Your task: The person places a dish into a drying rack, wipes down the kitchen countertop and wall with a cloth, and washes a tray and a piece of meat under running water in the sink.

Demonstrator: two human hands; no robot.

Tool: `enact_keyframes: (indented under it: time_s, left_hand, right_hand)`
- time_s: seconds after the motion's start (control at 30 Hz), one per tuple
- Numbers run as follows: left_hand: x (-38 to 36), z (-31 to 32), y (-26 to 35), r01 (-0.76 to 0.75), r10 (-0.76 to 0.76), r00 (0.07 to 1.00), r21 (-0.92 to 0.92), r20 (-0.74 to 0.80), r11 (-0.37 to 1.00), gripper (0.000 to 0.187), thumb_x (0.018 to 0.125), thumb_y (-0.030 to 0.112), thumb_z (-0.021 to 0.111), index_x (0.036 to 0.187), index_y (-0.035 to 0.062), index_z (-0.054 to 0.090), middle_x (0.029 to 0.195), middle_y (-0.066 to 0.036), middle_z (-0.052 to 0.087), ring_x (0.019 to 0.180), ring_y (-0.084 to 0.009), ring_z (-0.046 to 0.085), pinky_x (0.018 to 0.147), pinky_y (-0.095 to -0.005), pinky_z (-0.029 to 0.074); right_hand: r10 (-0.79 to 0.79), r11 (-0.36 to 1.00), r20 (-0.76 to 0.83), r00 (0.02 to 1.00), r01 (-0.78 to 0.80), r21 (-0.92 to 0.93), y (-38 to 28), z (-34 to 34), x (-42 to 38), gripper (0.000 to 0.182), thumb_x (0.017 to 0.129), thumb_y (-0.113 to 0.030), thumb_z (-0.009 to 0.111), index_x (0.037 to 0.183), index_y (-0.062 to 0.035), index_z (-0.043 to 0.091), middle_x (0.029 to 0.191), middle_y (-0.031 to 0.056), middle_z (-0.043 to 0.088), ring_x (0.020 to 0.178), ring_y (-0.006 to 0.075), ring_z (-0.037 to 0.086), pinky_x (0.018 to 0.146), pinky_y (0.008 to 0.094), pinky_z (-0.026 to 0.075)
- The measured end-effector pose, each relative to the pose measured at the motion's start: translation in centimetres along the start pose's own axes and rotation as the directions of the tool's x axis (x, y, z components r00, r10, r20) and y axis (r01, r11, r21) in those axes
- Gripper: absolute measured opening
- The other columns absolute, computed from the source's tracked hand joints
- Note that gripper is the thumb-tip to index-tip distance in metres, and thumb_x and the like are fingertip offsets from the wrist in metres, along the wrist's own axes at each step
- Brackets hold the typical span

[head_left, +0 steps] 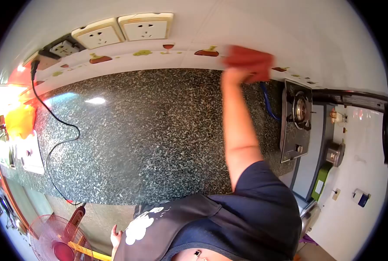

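My right hand (pixel 234 76) is stretched out to the back of the counter, its fingers closed on a red cloth (pixel 250 61). The cloth is blurred by motion and lies against the white tiled wall (pixel 211 26), over its decorated border. Low beside my body is my left hand (pixel 115 237), fingers partly spread and nothing visible in it. Beneath my right arm spreads the speckled dark granite counter (pixel 159 130).
A gas stove (pixel 296 122) with a blue hose (pixel 269 102) stands to the right. Wall sockets (pixel 146 28) line the back left. A black cord (pixel 63 124) crosses the counter. An orange bag (pixel 20 119) sits far left, and a fan (pixel 59 239) stands below.
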State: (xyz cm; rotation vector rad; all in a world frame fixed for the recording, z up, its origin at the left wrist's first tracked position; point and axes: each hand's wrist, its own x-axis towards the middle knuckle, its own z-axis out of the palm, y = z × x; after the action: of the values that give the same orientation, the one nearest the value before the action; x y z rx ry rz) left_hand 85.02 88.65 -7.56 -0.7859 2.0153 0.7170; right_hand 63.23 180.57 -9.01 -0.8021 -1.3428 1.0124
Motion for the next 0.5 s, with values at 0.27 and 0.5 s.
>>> enact_keyframes:
  time_s: [0.27,0.5]
  left_hand:
    - [4.1,2.0,3.5,-0.028,0.034,0.995,-0.06,0.098,0.998,0.05,0.093,-0.002,0.059,0.14,0.0108,0.051,0.082,-0.003,0.062,0.068,-0.0072,0.055,0.061,-0.0252,0.049]
    - [4.5,2.3,4.6,-0.126,0.17,0.979,-0.315,0.114,0.941,0.047,0.095,0.0,0.057,0.14,0.0095,0.05,0.086,-0.007,0.066,0.072,-0.008,0.06,0.06,-0.0258,0.05]
  right_hand:
    - [0.64,0.595,-0.098,0.762,-0.41,0.692,2.1,-10.3,10.0,0.05,0.097,-0.061,0.035,0.108,-0.0171,0.055,0.101,0.0023,0.057,0.083,0.0221,0.055,0.07,0.0398,0.044]
    - [0.756,0.163,0.256,0.603,-0.551,0.818,0.0,4.2,-8.2,0.039,0.101,-0.04,0.046,0.131,-0.0171,0.05,0.131,0.0031,0.058,0.124,0.0194,0.05,0.108,0.0374,0.039]
